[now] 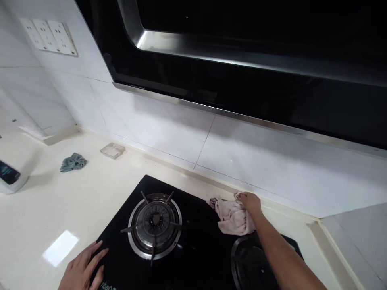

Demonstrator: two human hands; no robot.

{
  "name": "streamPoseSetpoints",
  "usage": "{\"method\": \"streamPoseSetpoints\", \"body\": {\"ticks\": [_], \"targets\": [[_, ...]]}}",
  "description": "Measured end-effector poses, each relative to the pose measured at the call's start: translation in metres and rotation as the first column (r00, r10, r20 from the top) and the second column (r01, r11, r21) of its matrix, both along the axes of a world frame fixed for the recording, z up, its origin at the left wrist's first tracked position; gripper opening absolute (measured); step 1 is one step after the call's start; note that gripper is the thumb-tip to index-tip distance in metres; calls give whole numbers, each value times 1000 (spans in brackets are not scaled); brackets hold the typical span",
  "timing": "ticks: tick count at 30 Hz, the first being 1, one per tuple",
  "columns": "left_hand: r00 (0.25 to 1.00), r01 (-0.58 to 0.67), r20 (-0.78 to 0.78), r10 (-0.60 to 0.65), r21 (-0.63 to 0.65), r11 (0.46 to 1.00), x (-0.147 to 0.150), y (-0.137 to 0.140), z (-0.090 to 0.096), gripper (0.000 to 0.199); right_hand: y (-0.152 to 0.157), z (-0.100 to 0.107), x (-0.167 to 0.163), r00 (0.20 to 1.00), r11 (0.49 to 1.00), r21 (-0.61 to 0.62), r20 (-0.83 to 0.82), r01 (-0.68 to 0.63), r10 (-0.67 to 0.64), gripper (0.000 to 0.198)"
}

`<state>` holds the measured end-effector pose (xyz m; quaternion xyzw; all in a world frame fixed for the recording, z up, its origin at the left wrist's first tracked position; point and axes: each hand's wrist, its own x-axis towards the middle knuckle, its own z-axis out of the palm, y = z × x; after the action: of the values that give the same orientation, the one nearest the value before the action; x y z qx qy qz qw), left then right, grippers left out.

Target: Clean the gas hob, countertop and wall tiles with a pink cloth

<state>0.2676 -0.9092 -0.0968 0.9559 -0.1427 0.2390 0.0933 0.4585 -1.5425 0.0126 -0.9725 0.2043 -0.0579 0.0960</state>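
Observation:
A pale pink cloth (232,217) lies bunched over the back edge of the black gas hob (199,257). My right hand (249,201) is closed on the cloth's far end, close to the wall ledge, and my forearm crosses over the right burner (252,266). At the hob's left front edge rests my left hand (84,266), fingers spread and touching the black glass, holding nothing. Between the hands sits the left burner (155,225) with its metal pan supports.
A black range hood (242,80) hangs low above the hob. On the pale counter (99,193) to the left lie a crumpled blue-grey cloth (73,162) and a clear plastic tray (112,150). A white object with a dark panel (9,173) stands at the far left.

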Motion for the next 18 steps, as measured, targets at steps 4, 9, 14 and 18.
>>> {"method": "streamPoseSetpoints", "body": {"ticks": [4,9,14,18], "targets": [[1000,9,22,-9,6,1000,1,-1,2,36,60,-18,35,999,991,136,53,-4,-4,33],[999,12,44,-13,11,1000,0,-2,7,35,96,-31,62,996,983,184,88,9,-26,36],[999,14,42,-15,12,1000,-1,-7,14,34,35,-32,21,983,981,97,62,168,-175,44],[999,16,48,-15,-21,1000,-2,-8,14,33,27,-36,9,961,965,45,88,258,-261,51]]}}
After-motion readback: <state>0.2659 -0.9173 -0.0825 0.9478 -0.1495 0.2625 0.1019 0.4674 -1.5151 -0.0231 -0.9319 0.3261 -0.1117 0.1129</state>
